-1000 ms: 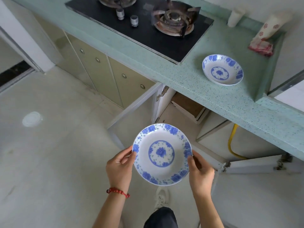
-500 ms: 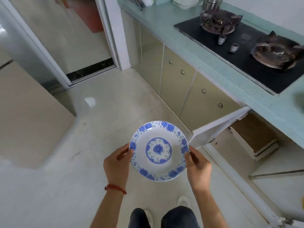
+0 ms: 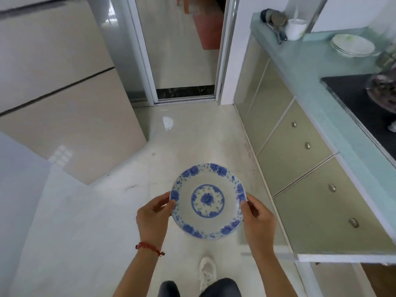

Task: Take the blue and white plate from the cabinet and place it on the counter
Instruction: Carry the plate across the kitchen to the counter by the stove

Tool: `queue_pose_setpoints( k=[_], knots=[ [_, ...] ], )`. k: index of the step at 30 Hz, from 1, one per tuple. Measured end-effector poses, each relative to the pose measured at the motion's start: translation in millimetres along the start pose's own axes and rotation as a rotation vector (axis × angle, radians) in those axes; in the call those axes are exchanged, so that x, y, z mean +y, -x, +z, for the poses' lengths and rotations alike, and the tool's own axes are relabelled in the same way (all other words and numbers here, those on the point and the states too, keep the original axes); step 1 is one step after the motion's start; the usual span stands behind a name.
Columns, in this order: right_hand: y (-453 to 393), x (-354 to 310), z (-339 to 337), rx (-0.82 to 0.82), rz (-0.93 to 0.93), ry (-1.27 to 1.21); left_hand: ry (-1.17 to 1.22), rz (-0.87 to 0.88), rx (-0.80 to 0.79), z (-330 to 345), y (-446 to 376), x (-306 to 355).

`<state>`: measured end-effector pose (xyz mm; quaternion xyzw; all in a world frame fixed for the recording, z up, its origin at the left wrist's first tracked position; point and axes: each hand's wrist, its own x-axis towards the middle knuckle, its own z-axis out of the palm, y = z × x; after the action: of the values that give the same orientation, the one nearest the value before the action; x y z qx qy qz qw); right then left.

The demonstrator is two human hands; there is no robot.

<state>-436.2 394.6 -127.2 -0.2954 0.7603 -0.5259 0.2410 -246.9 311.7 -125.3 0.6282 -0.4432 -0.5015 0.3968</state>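
Blue-and-white floral ceramic plate [image 3: 207, 201] is out, gripped at opposite rims by left hand [image 3: 154, 217] and right hand [image 3: 258, 219]; next, I'd guess, it goes onto the speckled green counter [image 3: 304, 67].

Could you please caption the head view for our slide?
Both hands, left hand and right hand, hold the blue and white plate above the floor, beside the counter.

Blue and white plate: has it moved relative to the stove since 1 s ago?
Yes. The blue and white plate, held by both hands, has swung left, away from the stove, and now faces the doorway.
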Motion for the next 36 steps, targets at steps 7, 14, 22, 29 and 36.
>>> queue_pose_setpoints(
  k=[7, 14, 22, 29, 36],
  knots=[
    [-74.3, -24.1, 33.3, -0.081, -0.008, 0.005, 0.036, -0.001, 0.087, 20.0, -54.7, 23.3],
    [-148.0, -38.4, 100.9, -0.074, -0.021, 0.052, 0.012, -0.006, 0.104, 32.9, -155.7, 47.7],
    [-237.7, -88.2, 181.6, -0.017, -0.023, 0.030, -0.015, 0.071, 0.013, 41.2, -292.9, 110.4],
    [-309.7, -108.6, 223.9, 0.013, -0.004, 0.054, -0.005, 0.034, -0.016, 67.1, -374.9, 135.5],
    [-405.1, -113.3, 269.2, 0.032, 0.011, 0.040, -0.023, 0.073, -0.035, 113.2, -473.6, 166.2]
  ],
)
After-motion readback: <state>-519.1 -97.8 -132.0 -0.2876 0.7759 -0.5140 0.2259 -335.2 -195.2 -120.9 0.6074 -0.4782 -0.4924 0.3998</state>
